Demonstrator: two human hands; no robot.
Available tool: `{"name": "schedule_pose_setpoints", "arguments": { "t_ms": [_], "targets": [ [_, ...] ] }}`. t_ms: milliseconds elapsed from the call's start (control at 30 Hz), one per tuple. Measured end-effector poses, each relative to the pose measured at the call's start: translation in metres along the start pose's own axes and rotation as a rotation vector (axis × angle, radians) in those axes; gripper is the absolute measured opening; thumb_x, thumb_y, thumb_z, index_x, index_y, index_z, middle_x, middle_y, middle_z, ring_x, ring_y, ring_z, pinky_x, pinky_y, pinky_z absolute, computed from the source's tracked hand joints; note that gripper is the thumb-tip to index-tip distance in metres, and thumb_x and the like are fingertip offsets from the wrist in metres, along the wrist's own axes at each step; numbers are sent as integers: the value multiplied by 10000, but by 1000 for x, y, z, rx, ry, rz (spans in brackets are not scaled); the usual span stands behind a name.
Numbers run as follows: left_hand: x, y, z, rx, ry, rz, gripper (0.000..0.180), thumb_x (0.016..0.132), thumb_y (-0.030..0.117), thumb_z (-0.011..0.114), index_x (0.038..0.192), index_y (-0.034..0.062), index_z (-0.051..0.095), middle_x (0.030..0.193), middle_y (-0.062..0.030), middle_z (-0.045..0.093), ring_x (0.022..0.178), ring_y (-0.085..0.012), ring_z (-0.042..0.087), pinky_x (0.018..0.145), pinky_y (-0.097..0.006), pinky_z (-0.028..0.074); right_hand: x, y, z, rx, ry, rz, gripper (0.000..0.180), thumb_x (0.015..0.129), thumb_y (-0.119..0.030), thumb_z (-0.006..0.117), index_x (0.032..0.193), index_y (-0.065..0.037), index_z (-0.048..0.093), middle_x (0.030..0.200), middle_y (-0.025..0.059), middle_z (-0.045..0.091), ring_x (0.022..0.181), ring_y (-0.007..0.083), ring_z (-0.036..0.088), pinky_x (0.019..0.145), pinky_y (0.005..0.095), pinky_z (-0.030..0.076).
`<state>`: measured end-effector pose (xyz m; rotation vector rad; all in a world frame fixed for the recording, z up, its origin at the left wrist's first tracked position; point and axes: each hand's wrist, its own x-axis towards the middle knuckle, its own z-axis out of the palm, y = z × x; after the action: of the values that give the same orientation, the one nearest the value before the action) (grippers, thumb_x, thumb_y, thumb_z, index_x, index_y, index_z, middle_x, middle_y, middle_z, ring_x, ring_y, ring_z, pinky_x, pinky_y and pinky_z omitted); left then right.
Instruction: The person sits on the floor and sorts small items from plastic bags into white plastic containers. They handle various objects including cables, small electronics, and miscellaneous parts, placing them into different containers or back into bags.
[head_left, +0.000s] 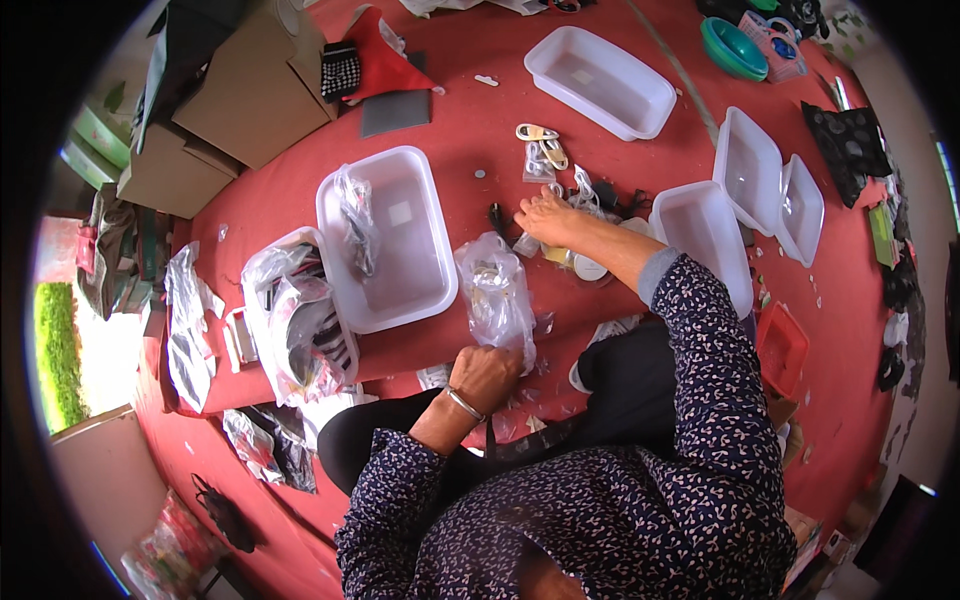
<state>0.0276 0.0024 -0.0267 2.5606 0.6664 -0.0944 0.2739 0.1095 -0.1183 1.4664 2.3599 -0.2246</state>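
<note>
My left hand (486, 378) is closed on the gathered near end of a clear plastic bag (497, 290). Small pale items show through the bag, too blurred to name. Stretched forward, my right hand (548, 218) reaches palm down over a pile of cables and small parts (590, 200); its fingertips are bent down at the pile's left edge, and what lies under them is hidden. Beyond that hand lie bundled white cables (543, 150) with tan ties. Round pale items (590, 266) sit beneath my right wrist.
Left of the bag stands a white tub (440, 270) with a wrapped packet inside. A fuller tub (250, 300) holds bagged goods. More white tubs stand at the far side (640, 125) and right (715, 215). Cardboard boxes (235, 100) rise at the far left; a red basket (783, 340) sits right.
</note>
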Motion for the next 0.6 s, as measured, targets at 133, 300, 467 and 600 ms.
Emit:
{"name": "schedule_pose_setpoints", "arguments": {
  "t_ms": [133, 300, 467, 600],
  "targets": [
    [0, 4, -4, 34, -42, -26, 201, 725, 171, 530, 906, 84, 521, 615, -84, 580, 568, -249, 587, 481, -366, 440, -8, -2, -14, -169, 18, -68, 80, 644, -115, 577, 675, -59, 624, 747, 74, 572, 822, 250, 533, 753, 415, 400],
    [-1, 2, 2, 19, -7, -31, 264, 713, 170, 538, 958, 74, 517, 601, -92, 576, 557, -256, 584, 479, -373, 446, -3, 39, -81, 213, 414, 209, 170, 634, -137, 592, 779, -49, 588, 876, 101, 555, 881, 263, 510, 726, 370, 441],
    [1, 2, 0, 32, -25, -23, 228, 722, 161, 530, 931, 70, 522, 594, -100, 575, 549, -261, 582, 467, -376, 447, 8, 40, -74, 198, 460, 363, 214, 674, -165, 588, 858, -57, 577, 948, 81, 555, 931, 236, 495, 810, 412, 381],
    [4, 4, -5, 29, -71, -19, 195, 732, 152, 521, 909, 70, 527, 598, -103, 576, 555, -261, 585, 470, -371, 448, 21, 19, 2, 46, 246, 385, 263, 705, -157, 554, 932, -26, 567, 1002, 120, 551, 975, 244, 500, 873, 439, 321]
  ]
}}
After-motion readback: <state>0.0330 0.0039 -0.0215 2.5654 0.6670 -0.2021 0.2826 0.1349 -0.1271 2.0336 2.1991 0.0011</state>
